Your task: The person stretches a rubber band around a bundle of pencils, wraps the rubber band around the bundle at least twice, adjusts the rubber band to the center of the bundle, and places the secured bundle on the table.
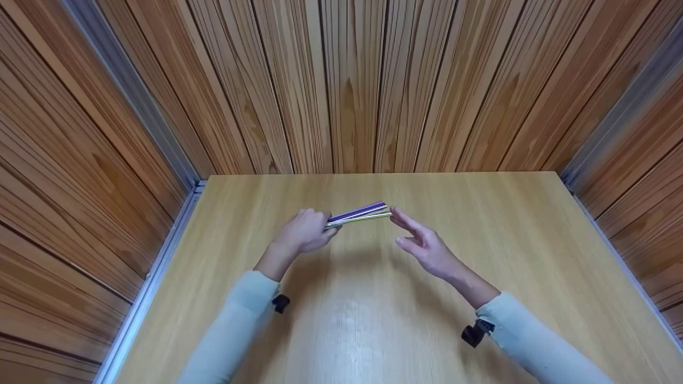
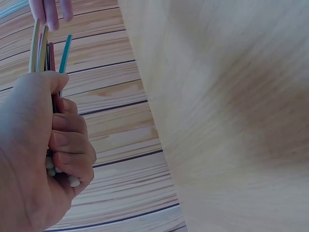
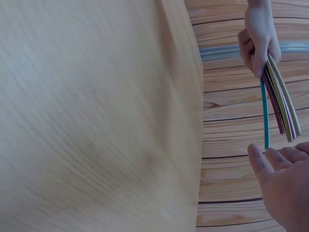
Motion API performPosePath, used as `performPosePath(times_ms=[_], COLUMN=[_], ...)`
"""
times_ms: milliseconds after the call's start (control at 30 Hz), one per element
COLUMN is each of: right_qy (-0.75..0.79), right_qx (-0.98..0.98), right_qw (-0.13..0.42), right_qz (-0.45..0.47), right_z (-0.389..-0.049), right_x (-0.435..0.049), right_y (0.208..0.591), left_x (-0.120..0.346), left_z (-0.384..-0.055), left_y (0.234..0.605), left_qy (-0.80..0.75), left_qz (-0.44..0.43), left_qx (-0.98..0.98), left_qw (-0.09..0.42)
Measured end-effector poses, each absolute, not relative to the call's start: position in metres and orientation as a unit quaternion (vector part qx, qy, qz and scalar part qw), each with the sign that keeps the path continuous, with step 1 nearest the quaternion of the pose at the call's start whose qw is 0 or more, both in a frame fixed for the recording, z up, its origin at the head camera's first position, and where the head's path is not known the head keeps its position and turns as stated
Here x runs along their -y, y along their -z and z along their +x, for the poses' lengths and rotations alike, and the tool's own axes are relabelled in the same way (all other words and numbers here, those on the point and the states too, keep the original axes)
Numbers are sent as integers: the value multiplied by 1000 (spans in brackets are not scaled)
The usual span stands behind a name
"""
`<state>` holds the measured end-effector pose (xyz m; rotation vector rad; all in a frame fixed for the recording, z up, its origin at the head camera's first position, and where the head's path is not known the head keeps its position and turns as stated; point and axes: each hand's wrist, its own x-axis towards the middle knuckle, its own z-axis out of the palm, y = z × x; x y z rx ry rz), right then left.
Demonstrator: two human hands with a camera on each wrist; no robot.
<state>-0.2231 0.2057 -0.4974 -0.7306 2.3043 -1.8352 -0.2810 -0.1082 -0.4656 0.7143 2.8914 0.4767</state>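
My left hand [image 1: 307, 229] grips a bundle of several thin coloured pencils [image 1: 360, 213], held above the table and pointing right. In the left wrist view its fingers curl round them, and white rounded ends [image 2: 74, 181] stick out below the fist. A teal pencil [image 3: 265, 113] splays a little apart from the red, black and yellow ones. The long ends look blunt and flat. Facing those ends, my right hand [image 1: 427, 248] has its fingers extended and thumb apart, fingertips right at the pencil ends, holding nothing.
A light wooden table [image 1: 352, 330] lies under both hands. Wood-plank walls [image 1: 352, 85] stand behind it and at both sides, with metal rails [image 1: 155, 272] along the side edges. Small black mounts [image 1: 476, 333] sit on the sleeve cuffs.
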Motion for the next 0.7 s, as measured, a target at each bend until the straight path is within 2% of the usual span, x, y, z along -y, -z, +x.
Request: performPosePath(times_ms=[333,700], right_qy=[571,603], right_qx=[-778,-754], right_qw=[56,53], right_qz=[-257,-255], right_z=[-221,-223], right_x=[-200,-202], right_y=[495,492], left_x=[100,101], left_z=[-277,-272], left_y=[463,465], left_qy=[-185,-184], left_qz=[235,285], left_qx=[-949,-939], left_qw=[98,55])
